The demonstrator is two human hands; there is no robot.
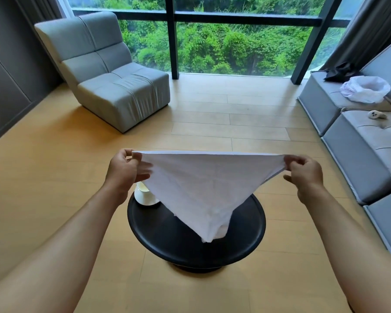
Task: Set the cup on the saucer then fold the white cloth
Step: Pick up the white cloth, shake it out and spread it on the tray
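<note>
A white cloth [203,188] hangs stretched in the air above a round black table [246,240], its lower end drooping down to a point over the tabletop. My left hand [124,170] pinches its upper left corner. My right hand [303,170] pinches the upper right corner. At the table's far left edge a white cup [143,188] stands on a white saucer [145,201]; the cloth and my left hand hide part of both.
A grey armchair [113,75] stands at the back left on the wooden floor. A long grey sofa [359,141] runs along the right, with a white plastic bag [366,88] and a small white object [376,114] on it. Big windows fill the far wall.
</note>
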